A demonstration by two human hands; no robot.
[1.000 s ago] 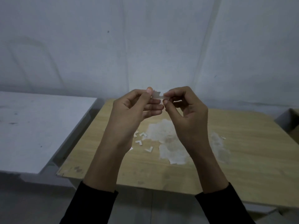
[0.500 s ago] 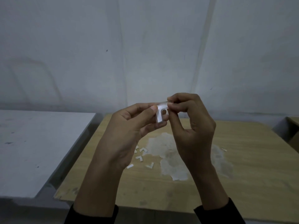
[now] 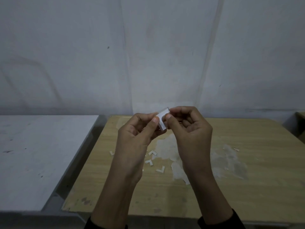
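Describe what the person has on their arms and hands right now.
The left hand and right hand are bare: no gloves, no ring or watch in sight. The forearms are uncovered as well. Black sleeves, the left sleeve and the right sleeve, end at cuffs near the picture's bottom edge.

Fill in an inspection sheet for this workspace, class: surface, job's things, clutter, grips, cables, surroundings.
Surface: wooden table, with pale worn patches.
Job's things: white L-shaped piece, held up above the table.
Clutter: small white L-shaped pieces scattered on the table below the hands.
Grips: left hand and right hand both pinch the held piece between thumb and fingers.
Cables: nothing seen.
Surroundings: white table at left; plain pale wall behind.
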